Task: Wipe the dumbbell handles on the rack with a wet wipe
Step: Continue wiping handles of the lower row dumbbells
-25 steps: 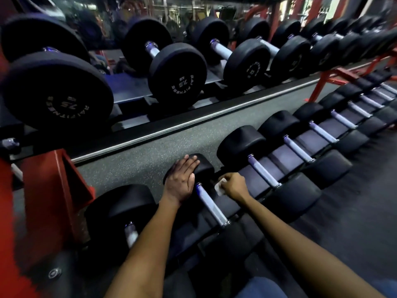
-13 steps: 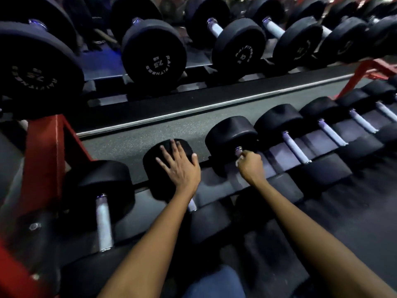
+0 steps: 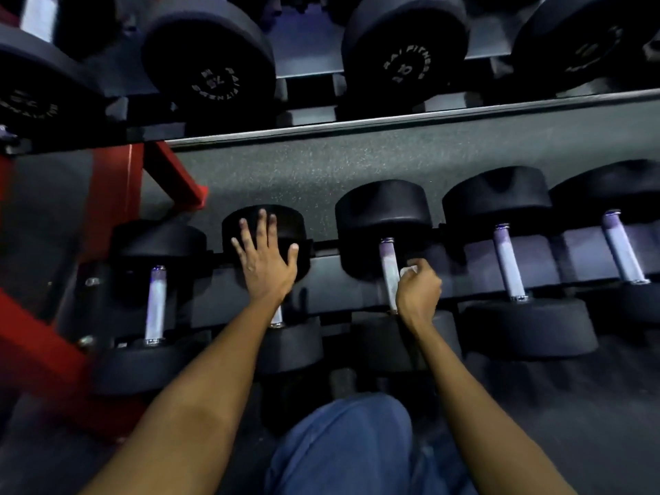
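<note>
Here the wet wipe [image 3: 408, 270] sat bunched in the right hand [image 3: 418, 292], only a small white corner showing past the curled fingers, pressed against the right side of a pale dumbbell handle [image 3: 388, 269]. That handle belonged to the third dumbbell from the left on the near, lower tier of the rack [image 3: 323, 291], lying between its two black heads. The grip looked chosen so the wipe could be drawn along the bar's length. The left hand [image 3: 266, 260] lay flat with fingers spread on the far head of the neighbouring dumbbell [image 3: 264, 226], probably bracing the crouched body rather than working. Further right, two more handles [image 3: 509, 260] waited side by side, and another [image 3: 156, 303] stood to the left beside the red frame [image 3: 114, 194]. Larger dumbbells [image 3: 210, 62] lined the far upper tier.
</note>
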### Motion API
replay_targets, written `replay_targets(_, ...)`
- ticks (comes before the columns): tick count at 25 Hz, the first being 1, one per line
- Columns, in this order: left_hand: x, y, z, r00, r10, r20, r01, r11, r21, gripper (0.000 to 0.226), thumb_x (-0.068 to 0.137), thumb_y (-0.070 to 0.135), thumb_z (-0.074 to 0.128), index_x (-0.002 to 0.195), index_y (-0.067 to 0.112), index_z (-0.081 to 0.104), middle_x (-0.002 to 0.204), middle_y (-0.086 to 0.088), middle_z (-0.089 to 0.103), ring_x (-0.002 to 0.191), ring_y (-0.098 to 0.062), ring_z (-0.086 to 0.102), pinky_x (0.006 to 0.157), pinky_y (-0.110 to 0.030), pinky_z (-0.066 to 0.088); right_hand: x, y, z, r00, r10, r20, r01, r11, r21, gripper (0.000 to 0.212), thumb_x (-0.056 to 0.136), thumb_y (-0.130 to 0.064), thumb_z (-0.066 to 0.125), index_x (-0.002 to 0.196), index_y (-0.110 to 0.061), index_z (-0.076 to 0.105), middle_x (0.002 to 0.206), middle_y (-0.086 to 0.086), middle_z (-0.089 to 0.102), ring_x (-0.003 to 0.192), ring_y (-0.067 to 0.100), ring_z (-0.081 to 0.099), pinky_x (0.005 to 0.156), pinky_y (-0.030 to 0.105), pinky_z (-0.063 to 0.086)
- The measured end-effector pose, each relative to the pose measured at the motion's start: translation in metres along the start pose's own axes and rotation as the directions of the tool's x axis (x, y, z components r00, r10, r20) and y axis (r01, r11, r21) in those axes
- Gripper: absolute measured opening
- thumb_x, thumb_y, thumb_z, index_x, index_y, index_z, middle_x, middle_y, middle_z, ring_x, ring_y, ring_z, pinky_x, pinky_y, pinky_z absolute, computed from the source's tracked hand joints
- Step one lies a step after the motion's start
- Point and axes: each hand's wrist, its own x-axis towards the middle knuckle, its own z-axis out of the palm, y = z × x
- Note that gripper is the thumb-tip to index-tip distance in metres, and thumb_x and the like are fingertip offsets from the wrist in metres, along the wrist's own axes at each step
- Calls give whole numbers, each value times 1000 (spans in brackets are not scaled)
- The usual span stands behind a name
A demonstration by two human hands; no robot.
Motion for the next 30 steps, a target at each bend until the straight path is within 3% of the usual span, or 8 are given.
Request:
replay_targets(4, 0, 0, 8, 998, -4, -65, 2, 1000, -27, 73, 93, 44, 53, 153, 12, 24, 163, 0, 11, 149, -35, -3, 118, -56, -2, 12, 4, -1, 992, 111, 53, -113, 993, 45, 29, 89, -3, 40, 109, -5, 61, 110, 20, 63, 105, 35, 56, 81, 30, 41)
replay_targets(11, -48, 9, -12, 997, -63, 47, 66, 996, -54, 69, 99, 48, 39, 155, 15, 16, 164, 1, 2, 150, -24, -2, 119, -49, -3, 9, 7, -11, 987, 59, 152, -35, 987, -155, 30, 90, -4, 46, 115, 10, 57, 124, 29, 55, 118, 39, 52, 95, 41, 43)
replay_targets(16, -125, -2, -8, 995, 84, 59, -84, 996, -4, 73, 90, 58, 21, 150, 17, 34, 159, -1, 26, 148, -22, 19, 120, -50, 9, -8, 7, -22, 975, -26, 220, 101, 937, -334, 27, 89, 2, 43, 110, 10, 59, 120, 27, 58, 114, 39, 54, 92, 39, 44)
replay_targets(19, -114, 5, -11, 992, -4, 129, -5, 998, 66, 69, 97, 56, 29, 155, 20, 15, 163, 4, 7, 150, -19, -1, 119, -49, -3, -2, 7, -20, 962, -46, 268, 154, 905, -398, 27, 89, 2, 43, 110, 10, 58, 121, 26, 57, 115, 38, 53, 92, 39, 44)
replay_targets(22, -89, 19, -17, 994, -112, -7, 110, 986, -124, 72, 97, 51, 41, 155, 19, 13, 164, 2, -1, 150, -21, -5, 118, -50, -5, 8, 5, -17, 939, 18, 342, 150, 876, -458, 30, 90, 0, 44, 116, 11, 55, 125, 26, 55, 118, 37, 52, 93, 36, 43)
replay_targets(25, -14, 23, -30, 987, -49, -155, 27, 990, -141, 68, 96, 44, 46, 153, 16, 23, 163, -1, 9, 151, -23, 1, 118, -45, -4, 22, 5, -16, 900, 85, 427, 160, 847, -507, 33, 90, -4, 48, 120, 9, 54, 128, 24, 54, 121, 33, 52, 94, 33, 42)
replay_targets(27, 32, 20, -33, 992, 34, -123, -40, 998, -50, 62, 98, 44, 41, 152, 18, 26, 162, -2, 15, 150, -24, 4, 119, -44, -4, 33, 8, -16, 840, 94, 534, 216, 846, -488, 32, 91, -6, 47, 118, 6, 57, 125, 19, 58, 118, 31, 53, 90, 31, 43)
replay_targets(30, 52, 13, -16, 991, 122, -51, -116, 988, 97, 54, 95, 42, 42, 142, 17, 48, 150, -7, 43, 146, -31, 22, 119, -52, 12, 50, 14, -8, 774, 119, 621, 209, 879, -429, 28, 89, -2, 45, 106, -3, 67, 102, 14, 64, 100, 22, 62, 70, 24, 41)
